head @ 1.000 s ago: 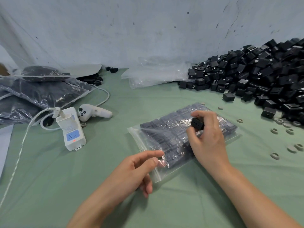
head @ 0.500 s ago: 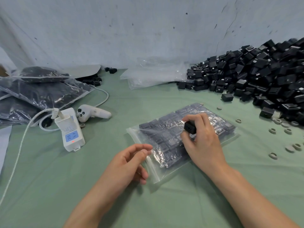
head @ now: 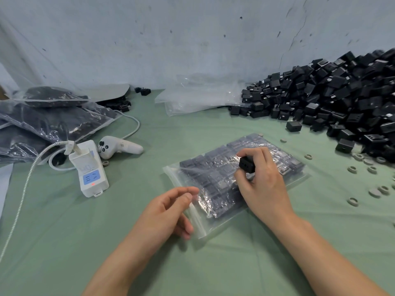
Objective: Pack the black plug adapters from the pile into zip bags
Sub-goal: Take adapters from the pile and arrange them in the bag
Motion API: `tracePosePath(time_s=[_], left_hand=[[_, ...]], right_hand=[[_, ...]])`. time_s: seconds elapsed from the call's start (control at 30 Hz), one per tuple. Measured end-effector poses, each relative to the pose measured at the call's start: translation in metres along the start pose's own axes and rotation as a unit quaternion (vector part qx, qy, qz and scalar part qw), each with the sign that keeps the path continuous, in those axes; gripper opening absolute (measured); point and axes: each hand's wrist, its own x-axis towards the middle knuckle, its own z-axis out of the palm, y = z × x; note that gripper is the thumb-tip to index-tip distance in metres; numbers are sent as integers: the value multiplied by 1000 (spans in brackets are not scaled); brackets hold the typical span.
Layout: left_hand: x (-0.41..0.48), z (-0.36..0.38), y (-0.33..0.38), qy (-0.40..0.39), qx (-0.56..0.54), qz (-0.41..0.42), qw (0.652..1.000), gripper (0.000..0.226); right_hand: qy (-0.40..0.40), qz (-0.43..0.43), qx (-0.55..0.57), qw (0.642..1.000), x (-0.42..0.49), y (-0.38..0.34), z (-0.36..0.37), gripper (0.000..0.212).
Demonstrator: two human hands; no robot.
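Note:
A clear zip bag [head: 215,180] filled with rows of black plug adapters lies flat on the green table in the middle. My right hand [head: 263,184] rests over the bag and pinches one loose black plug adapter [head: 246,164] between thumb and fingers. My left hand [head: 171,210] hovers at the bag's zip end, fingers loosely curled and apart, holding nothing. A big pile of black plug adapters [head: 333,99] rises at the right against the wall.
Filled bags [head: 53,120] lie stacked at the left. A white power block [head: 89,169] with cable and a white controller [head: 119,146] sit left of centre. Empty clear bags [head: 198,97] lie at the back. Several grey rings [head: 352,201] are scattered at the right.
My right hand has moved the loose adapter a little left and down over the bag. My left hand has drawn in toward the bag's zip end.

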Motion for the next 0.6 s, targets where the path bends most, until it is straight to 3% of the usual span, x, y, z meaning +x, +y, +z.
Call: tracePosePath(time_s=[0.13, 0.6], left_hand=[[6, -7, 0, 64, -25, 9, 998, 22], [19, -9, -9, 119, -33, -8, 992, 34]], right_hand=[[7, 9, 5, 1000, 0, 1, 0, 29], [17, 25, 18, 999, 0, 3, 0, 28]])
